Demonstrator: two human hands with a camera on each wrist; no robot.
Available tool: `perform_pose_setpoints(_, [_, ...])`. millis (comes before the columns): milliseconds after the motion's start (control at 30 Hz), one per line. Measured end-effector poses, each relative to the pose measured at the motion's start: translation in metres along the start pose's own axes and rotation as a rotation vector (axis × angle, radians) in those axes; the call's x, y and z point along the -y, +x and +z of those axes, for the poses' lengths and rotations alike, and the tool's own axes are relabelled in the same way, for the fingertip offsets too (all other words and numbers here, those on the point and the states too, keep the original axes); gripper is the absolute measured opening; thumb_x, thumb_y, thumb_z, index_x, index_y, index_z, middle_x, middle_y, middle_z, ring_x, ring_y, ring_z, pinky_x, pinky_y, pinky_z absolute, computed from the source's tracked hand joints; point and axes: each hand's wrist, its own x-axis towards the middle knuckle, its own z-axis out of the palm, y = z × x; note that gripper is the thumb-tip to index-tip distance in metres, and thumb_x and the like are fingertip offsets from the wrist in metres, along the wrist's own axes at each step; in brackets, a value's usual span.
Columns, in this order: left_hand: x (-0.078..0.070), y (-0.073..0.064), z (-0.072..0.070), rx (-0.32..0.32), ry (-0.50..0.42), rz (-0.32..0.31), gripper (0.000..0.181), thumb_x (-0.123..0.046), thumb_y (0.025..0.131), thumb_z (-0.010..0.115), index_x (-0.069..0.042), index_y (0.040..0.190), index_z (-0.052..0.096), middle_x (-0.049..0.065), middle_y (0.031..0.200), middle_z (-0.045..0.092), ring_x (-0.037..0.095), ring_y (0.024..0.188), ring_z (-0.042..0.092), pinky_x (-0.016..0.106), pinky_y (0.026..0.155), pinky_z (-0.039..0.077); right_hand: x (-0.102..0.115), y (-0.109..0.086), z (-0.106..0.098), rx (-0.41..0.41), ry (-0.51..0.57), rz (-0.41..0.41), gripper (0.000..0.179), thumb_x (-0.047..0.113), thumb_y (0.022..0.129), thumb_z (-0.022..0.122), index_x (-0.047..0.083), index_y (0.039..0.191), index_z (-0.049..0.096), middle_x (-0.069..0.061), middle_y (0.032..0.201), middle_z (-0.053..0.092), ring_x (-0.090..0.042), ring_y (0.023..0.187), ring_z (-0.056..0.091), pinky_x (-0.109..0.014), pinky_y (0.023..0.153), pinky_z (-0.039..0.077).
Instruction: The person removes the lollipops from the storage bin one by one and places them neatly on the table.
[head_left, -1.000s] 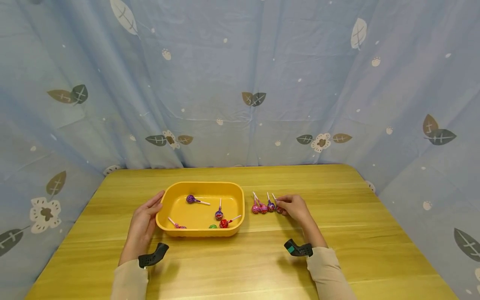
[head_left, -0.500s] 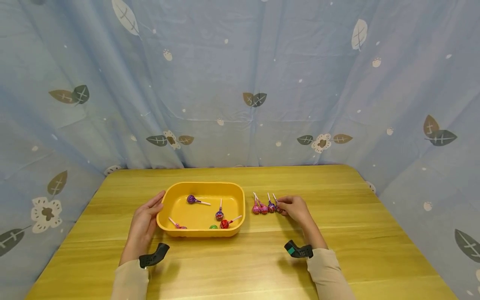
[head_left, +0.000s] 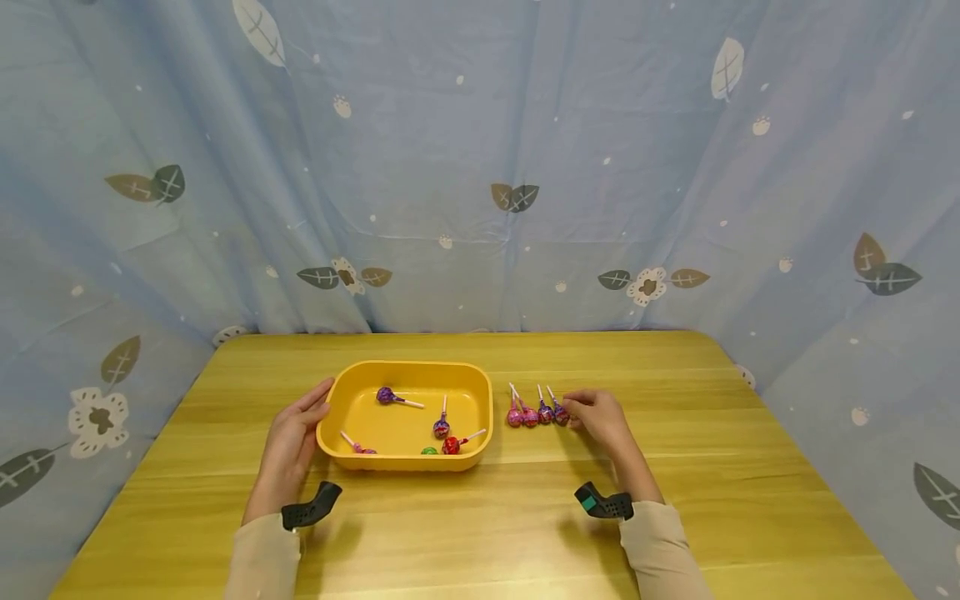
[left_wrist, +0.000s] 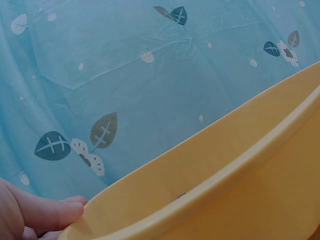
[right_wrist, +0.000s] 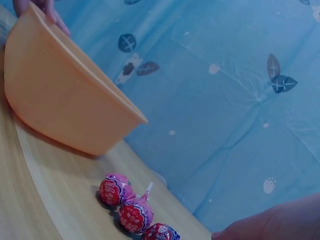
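A yellow plastic basin (head_left: 405,463) stands left of centre, with several wrapped lollipops inside, among them a purple one (head_left: 386,396) and a red one (head_left: 451,446). My left hand (head_left: 288,442) touches the basin's left end with its fingers fairly straight along the rim. Right of the basin several lollipops lie in a row on the table, sticks pointing away: pink ones (head_left: 514,416) at left, purple-blue ones (head_left: 561,414) at right. My right hand (head_left: 603,425) is just beside the row's right end, fingertips close to the last lollipop. Only a part of that hand (right_wrist: 280,222) shows in the right wrist view.
The wooden table (head_left: 465,533) has rounded far corners. A blue curtain (head_left: 480,167) with leaf and flower prints hangs behind it and at both sides. A green lollipop (head_left: 429,451) is partly hidden by the basin's near rim.
My right fingers have come off the rightmost lollipop and shifted slightly right, so its wrapped head now shows fully. The left hand stays at the basin. The head view has shifted slightly.
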Motion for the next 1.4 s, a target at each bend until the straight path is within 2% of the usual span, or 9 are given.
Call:
perform_pose_setpoints(267, [0.001, 0.002, 0.002, -0.007, -0.019, -0.003, 0.052, -0.002, 0.103, 0.041, -0.007, 0.153, 0.026, 0.010, 0.158, 0.021, 0.019, 0.142, 0.027, 0.027, 0.108, 0.033, 0.006, -0.004, 0.002, -0.006, 0.042, -0.017, 0.031, 0.015, 0.096, 0.062, -0.005, 0.118, 0.066, -0.019, 0.109, 0.066, -0.031, 0.078, 0.064, -0.040, 0.069, 0.057])
perform_pose_setpoints(500, [0.000, 0.002, 0.004, 0.004, 0.001, 0.002, 0.050, -0.003, 0.104, 0.039, -0.006, 0.153, 0.027, 0.009, 0.158, 0.021, 0.019, 0.142, 0.025, 0.027, 0.109, 0.031, 0.016, -0.005, 0.008, 0.015, 0.105, -0.068, 0.029, 0.013, 0.097, 0.060, -0.005, 0.119, 0.066, -0.020, 0.116, 0.064, -0.034, 0.089, 0.066, -0.042, 0.078, 0.057])
perform_pose_setpoints(700, [-0.001, 0.003, 0.004, 0.006, -0.008, -0.004, 0.051, -0.003, 0.104, 0.039, -0.006, 0.153, 0.026, 0.009, 0.159, 0.020, 0.018, 0.142, 0.024, 0.025, 0.109, 0.031, 0.034, -0.010, 0.021, 0.090, 0.122, -0.134, 0.030, 0.015, 0.097, 0.059, -0.003, 0.121, 0.065, -0.017, 0.117, 0.063, -0.035, 0.096, 0.064, -0.046, 0.080, 0.056])
perform_pose_setpoints(933, [-0.002, 0.003, 0.004, 0.003, -0.014, -0.016, 0.051, -0.003, 0.104, 0.039, -0.007, 0.153, 0.026, 0.007, 0.159, 0.020, 0.017, 0.143, 0.024, 0.025, 0.109, 0.030, 0.059, -0.017, 0.038, 0.197, 0.185, -0.194, 0.027, 0.017, 0.095, 0.062, 0.001, 0.116, 0.069, -0.014, 0.110, 0.067, -0.039, 0.094, 0.063, -0.050, 0.082, 0.054])
perform_pose_setpoints(1067, [-0.004, 0.002, 0.004, -0.007, -0.027, -0.018, 0.051, -0.003, 0.104, 0.039, -0.007, 0.153, 0.026, 0.008, 0.159, 0.020, 0.017, 0.142, 0.025, 0.025, 0.108, 0.032, 0.072, -0.021, 0.053, 0.241, 0.190, -0.227, 0.025, 0.016, 0.095, 0.063, 0.001, 0.114, 0.069, -0.012, 0.107, 0.067, -0.040, 0.089, 0.063, -0.053, 0.078, 0.054])
perform_pose_setpoints(1133, [-0.004, 0.002, 0.004, -0.007, -0.033, -0.017, 0.051, -0.002, 0.104, 0.039, -0.007, 0.153, 0.026, 0.008, 0.159, 0.020, 0.017, 0.142, 0.025, 0.025, 0.108, 0.032, 0.076, -0.020, 0.061, 0.262, 0.177, -0.239, 0.025, 0.015, 0.095, 0.063, 0.000, 0.114, 0.069, -0.014, 0.105, 0.067, -0.040, 0.086, 0.062, -0.051, 0.073, 0.055])
perform_pose_setpoints(1300, [-0.004, 0.002, 0.003, -0.009, -0.053, -0.023, 0.052, 0.000, 0.103, 0.039, -0.007, 0.153, 0.026, 0.008, 0.159, 0.021, 0.017, 0.142, 0.026, 0.024, 0.107, 0.033, 0.081, -0.019, 0.080, 0.307, 0.164, -0.275, 0.025, 0.014, 0.097, 0.061, -0.002, 0.114, 0.068, -0.016, 0.106, 0.066, -0.037, 0.090, 0.062, -0.040, 0.070, 0.057])
perform_pose_setpoints(1400, [-0.004, 0.002, 0.003, -0.012, -0.059, -0.027, 0.052, 0.001, 0.103, 0.038, -0.006, 0.153, 0.026, 0.008, 0.159, 0.021, 0.017, 0.142, 0.026, 0.024, 0.107, 0.033, 0.089, -0.021, 0.089, 0.331, 0.185, -0.294, 0.024, 0.013, 0.097, 0.060, -0.002, 0.114, 0.068, -0.018, 0.108, 0.066, -0.033, 0.089, 0.063, -0.042, 0.074, 0.058])
